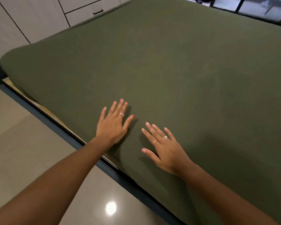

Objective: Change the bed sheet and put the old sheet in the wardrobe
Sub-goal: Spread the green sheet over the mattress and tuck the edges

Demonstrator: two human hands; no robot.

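The smooth dark green bed sheet (152, 62) covers the bed. The left hand (113, 122) and right hand (164, 146), fingers straight, press it flat at 6 o'clock. Smoothing step, I think; next, sliding outward.

Open green sheet (169, 62) beyond hands

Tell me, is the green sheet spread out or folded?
Spread out: the green sheet lies flat across the bed, both hands resting open on it.

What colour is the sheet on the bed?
The sheet is plain dark olive green with no pattern, seen clearly in the head view.
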